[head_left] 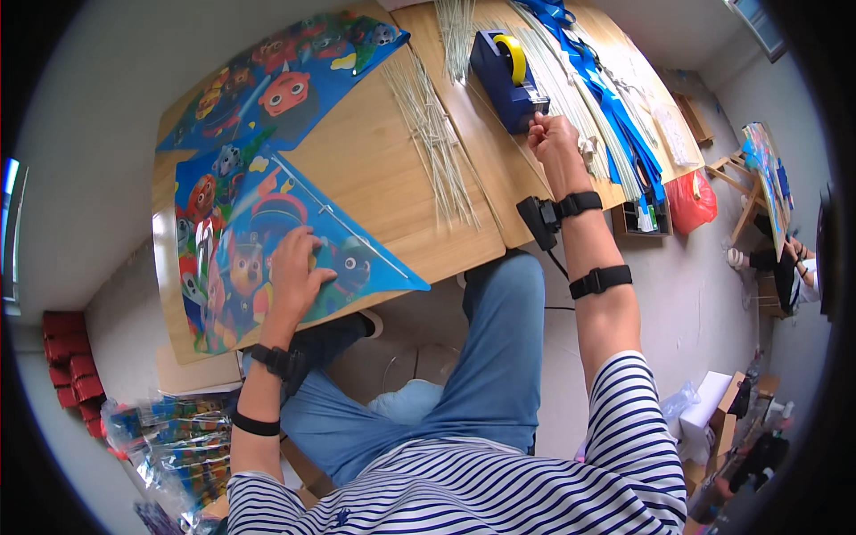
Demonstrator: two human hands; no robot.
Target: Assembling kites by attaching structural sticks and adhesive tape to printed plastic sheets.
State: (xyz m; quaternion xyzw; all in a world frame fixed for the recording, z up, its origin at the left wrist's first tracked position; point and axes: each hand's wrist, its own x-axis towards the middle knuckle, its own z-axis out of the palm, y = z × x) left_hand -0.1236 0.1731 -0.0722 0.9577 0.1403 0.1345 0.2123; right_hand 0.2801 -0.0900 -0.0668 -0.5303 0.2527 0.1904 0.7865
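A blue kite sheet (352, 254) printed with cartoon figures lies at the near left of the table, with a thin pale rod (325, 207) along its right side. My left hand (299, 272) rests on this sheet, thumb spread from the fingers. At the far right of the hand, a dark blue tape dispenser (505, 87) stands on the table, carrying a yellow-cored roll (511, 59). My right hand (555, 143) is at the dispenser's near cutting end, thumb and fingertips pinched on the tape end; the tape itself is barely visible.
Another printed sheet (267, 98) lies behind the first. Loose thin rods (434, 147) are scattered mid-table. Blue straps (615, 116) and bundled pale rods (560, 76) lie at the right. A red bag (691, 201) hangs by the right edge; another person (807, 267) sits beyond.
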